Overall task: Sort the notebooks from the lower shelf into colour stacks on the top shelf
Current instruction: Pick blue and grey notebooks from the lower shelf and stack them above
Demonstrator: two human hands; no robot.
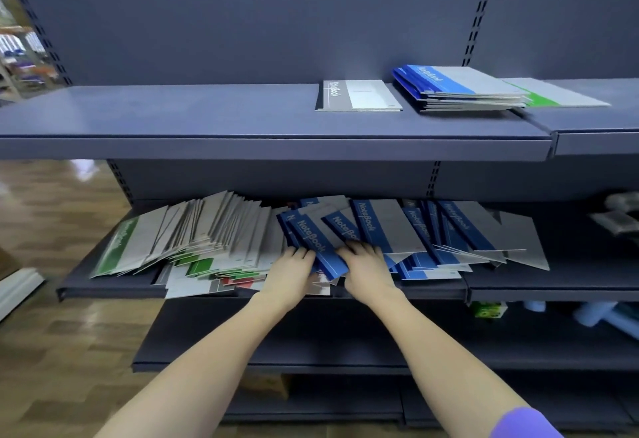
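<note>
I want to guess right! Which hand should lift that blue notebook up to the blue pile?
Probably the right hand. Both hands touch the blue notebook, but the blue pile lies up on the right, so the left hand would have to reach across.

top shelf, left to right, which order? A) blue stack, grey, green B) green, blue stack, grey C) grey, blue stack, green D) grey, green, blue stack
C: the grey notebook lies furthest left on the top shelf, the blue stack sits in the middle, and the green notebook is at the right, partly under the blue stack.
</note>
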